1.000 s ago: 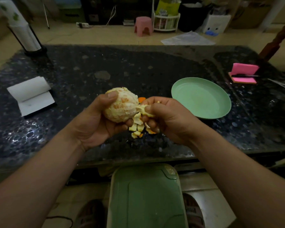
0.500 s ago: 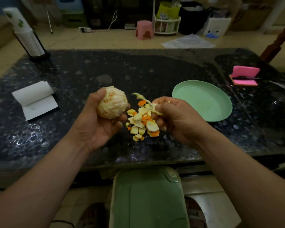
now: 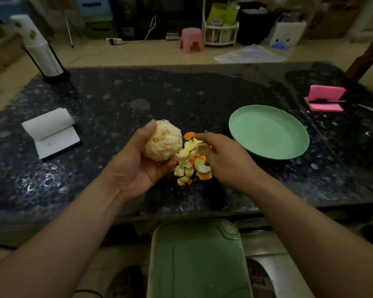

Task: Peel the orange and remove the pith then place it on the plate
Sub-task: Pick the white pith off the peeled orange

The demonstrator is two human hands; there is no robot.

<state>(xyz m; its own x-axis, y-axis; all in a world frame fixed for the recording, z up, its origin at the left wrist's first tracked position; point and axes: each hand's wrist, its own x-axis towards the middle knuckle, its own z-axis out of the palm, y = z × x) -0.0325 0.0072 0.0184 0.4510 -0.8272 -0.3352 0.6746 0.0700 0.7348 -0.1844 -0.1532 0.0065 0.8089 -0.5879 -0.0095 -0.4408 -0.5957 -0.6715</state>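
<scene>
The left hand cups the orange, fingers and thumb curled round it, above the dark table and just left of the peel heap. The right hand bends its fingers down onto that heap; whether it pinches a scrap or only touches it, I cannot tell. The rind looks fully off, but pale pith coats most of the fruit. That cleaning remains, I'd say, and the green plate nearby holds nothing.
</scene>
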